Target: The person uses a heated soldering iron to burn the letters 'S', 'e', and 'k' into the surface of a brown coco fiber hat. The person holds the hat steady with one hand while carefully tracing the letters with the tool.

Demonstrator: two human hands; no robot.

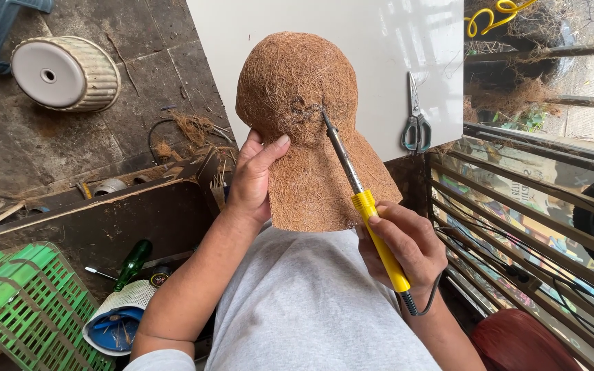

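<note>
A brown coconut-fibre shell [297, 89], domed on top with a flared lower part, is held upright in front of me over my grey shirt. My left hand [254, 180] grips its left side, thumb pressed on the front. My right hand [407, 244] holds a soldering iron with a yellow handle [378, 237]. Its metal tip touches the fibre near the middle of the dome, by a dark burnt mark [304, 110].
Scissors [416, 127] lie on a white board [379, 62] behind the shell. A pale overturned pot [67, 72] lies on the floor at top left. A green crate [25, 302], a green-handled tool [132, 264] and a blue cap sit at lower left. Metal bars [531, 206] run along the right.
</note>
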